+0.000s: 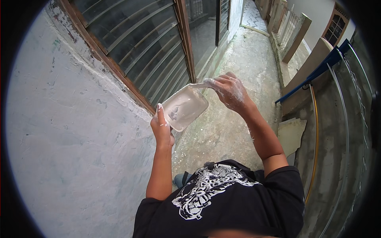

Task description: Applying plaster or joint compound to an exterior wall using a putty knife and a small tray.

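My left hand [161, 129] is closed on the near left side of a shallow rectangular plastic tub [193, 106], its thumb over the rim. The tub is tilted, with a grey-white paste smeared on its inside. My right hand [231, 91] is closed round a putty knife [197, 85], whose thin whitish edge lies at the tub's far rim. Most of the knife is hidden by my fingers. White paste coats the fingers and back of my right hand, and specks of it dot my left thumb.
On the left runs a plastered wall [79, 150] with a louvred window [139, 39] in a brown wooden frame. A concrete path [250, 59] stretches ahead, spotted white. Along the right block wall [327, 139] stand a blue pole [295, 93], a yellow hose [316, 131] and a broken board [291, 135].
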`<state>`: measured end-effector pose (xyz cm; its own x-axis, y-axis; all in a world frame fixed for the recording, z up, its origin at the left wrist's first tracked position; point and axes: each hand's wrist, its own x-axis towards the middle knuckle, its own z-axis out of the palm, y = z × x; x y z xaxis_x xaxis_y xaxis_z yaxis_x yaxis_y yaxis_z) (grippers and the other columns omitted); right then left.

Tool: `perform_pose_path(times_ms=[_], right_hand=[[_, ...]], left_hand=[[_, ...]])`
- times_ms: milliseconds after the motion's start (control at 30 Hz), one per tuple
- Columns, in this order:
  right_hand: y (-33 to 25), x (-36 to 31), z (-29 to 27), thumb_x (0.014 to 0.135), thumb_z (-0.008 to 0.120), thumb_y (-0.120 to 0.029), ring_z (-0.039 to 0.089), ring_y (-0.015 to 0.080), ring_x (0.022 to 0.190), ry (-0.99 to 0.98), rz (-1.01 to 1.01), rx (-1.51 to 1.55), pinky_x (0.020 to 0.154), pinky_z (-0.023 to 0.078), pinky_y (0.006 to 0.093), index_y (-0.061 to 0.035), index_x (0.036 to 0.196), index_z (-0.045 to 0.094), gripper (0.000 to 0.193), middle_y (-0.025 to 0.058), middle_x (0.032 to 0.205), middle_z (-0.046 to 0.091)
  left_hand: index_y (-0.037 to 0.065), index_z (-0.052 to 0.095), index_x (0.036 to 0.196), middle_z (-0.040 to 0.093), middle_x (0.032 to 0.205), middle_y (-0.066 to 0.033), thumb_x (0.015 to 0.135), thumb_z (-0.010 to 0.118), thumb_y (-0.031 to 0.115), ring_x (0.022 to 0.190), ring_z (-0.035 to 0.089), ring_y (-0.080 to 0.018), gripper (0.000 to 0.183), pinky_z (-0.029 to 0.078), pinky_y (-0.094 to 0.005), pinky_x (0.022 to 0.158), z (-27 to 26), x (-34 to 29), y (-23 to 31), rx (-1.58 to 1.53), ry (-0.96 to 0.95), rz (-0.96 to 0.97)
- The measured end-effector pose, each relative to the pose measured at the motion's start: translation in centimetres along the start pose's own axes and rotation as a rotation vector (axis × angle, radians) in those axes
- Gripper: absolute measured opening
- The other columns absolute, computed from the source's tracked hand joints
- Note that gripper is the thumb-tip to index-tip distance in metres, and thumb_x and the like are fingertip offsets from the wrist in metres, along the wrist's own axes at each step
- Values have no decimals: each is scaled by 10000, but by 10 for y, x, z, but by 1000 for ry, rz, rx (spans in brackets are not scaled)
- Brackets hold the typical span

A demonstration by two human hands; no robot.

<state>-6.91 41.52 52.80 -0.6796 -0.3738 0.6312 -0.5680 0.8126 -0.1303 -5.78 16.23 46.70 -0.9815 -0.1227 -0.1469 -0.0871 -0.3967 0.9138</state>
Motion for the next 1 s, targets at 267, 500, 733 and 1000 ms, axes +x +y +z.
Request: perform_pose_path(times_ms=[267, 500, 733, 1000], right_hand=[[-18, 5, 10, 706, 687, -57, 636, 229, 817, -40, -293, -36, 718, 525, 357, -126, 1093, 609, 401, 49, 913, 669], [-34, -16, 39, 709, 633, -90, 634, 241, 901, -20, -387, 54, 774, 525, 367, -69, 1062, 606, 354, 66, 988, 654], [-34, -33, 56, 689, 639, -120, 624, 267, 989, -9, -375, 58, 855, 507, 403, -65, 1140, 598, 457, 103, 1111, 627], [-35, -39, 48, 698, 624, -58, 629, 280, 968, -149, -322, 164, 854, 506, 411, -76, 1136, 603, 438, 109, 1098, 637]], left_hand=[[-58, 575, 1084, 628, 994, -125, 952, 503, 390, 873, 626, -198, 473, 499, -334, 771, 11, 3, -11, -27, -31, -71], [-38, 552, 1133, 628, 1053, -126, 965, 446, 423, 936, 636, -212, 502, 515, -355, 809, 13, 4, -14, -139, -150, -148], [-36, 549, 1141, 630, 1064, -138, 968, 446, 423, 935, 641, -203, 502, 520, -346, 822, 14, 5, -15, -62, -281, -143], [-66, 551, 1122, 635, 1039, -149, 975, 447, 390, 909, 649, -207, 490, 518, -342, 819, 22, 10, -20, -125, -280, -123]])
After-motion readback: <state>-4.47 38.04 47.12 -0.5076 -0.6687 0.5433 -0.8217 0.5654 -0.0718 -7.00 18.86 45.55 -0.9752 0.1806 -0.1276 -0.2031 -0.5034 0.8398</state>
